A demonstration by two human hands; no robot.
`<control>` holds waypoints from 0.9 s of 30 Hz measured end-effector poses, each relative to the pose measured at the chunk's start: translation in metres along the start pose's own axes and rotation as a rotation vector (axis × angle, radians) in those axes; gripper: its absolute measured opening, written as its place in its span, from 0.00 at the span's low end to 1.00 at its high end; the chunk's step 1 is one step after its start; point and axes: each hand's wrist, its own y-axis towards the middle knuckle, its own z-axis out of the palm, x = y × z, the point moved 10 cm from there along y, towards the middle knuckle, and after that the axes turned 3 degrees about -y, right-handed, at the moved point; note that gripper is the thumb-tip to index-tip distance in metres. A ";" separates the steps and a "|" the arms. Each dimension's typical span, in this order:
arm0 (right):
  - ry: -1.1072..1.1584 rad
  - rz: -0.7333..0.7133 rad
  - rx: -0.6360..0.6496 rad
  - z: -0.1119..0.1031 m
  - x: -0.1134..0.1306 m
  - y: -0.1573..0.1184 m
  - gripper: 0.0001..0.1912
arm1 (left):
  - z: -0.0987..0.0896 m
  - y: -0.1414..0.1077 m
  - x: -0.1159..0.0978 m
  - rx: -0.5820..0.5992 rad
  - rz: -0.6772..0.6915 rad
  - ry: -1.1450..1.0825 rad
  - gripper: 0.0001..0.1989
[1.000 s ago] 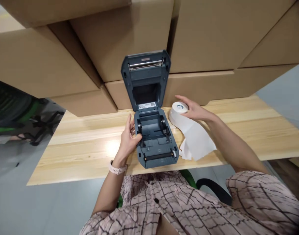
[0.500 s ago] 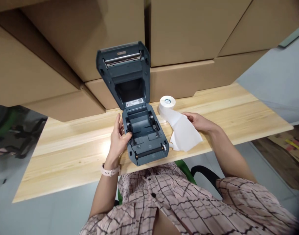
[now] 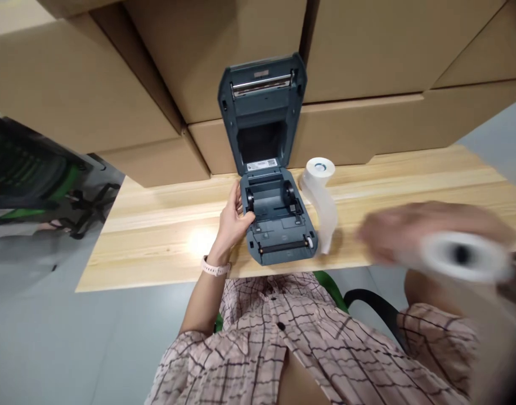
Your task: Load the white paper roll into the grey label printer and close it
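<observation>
A dark grey label printer point(image 3: 278, 216) rests on the wooden table with its lid point(image 3: 264, 112) raised and its inner bay bare. My left hand point(image 3: 236, 220) grips its left side, thumb over the rim and fingers outside. Just right of the printer stands a white label roll point(image 3: 321, 169), its loose strip point(image 3: 327, 216) trailing toward the front edge. My right hand point(image 3: 405, 230) is raised at the right, badly blurred by motion. Overlapping it is a smeared white ring-shaped roll point(image 3: 464, 256) with a pale strip hanging down; the contact between them is unclear.
Large cardboard boxes point(image 3: 367, 56) line the back of the wooden table point(image 3: 160, 230), close behind the raised lid. A black and green chair point(image 3: 34, 163) is on the floor at the far left.
My right hand has left the paper beside the label roll and moved right, toward the camera. The wide white sheet is gone from the table. The view has shifted, with my left hand still on the printer.
</observation>
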 end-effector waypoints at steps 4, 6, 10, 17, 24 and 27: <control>-0.250 -0.075 0.193 0.079 0.036 0.091 0.27 | 0.003 -0.001 -0.005 0.025 0.011 0.005 0.50; -0.351 -0.081 0.212 0.105 0.029 0.119 0.24 | 0.003 -0.001 -0.004 0.017 -0.001 0.018 0.50; -0.347 -0.148 0.321 0.135 0.012 0.128 0.16 | 0.002 -0.003 -0.003 0.003 -0.002 0.030 0.48; -0.290 -0.086 0.276 0.132 0.008 0.118 0.22 | 0.006 -0.006 -0.008 0.044 0.011 0.010 0.46; -0.263 -0.064 0.215 0.129 0.013 0.115 0.18 | 0.005 -0.008 -0.004 0.035 -0.016 0.042 0.44; -0.233 -0.096 0.191 0.128 0.015 0.114 0.18 | 0.003 -0.009 -0.002 0.023 0.001 0.088 0.41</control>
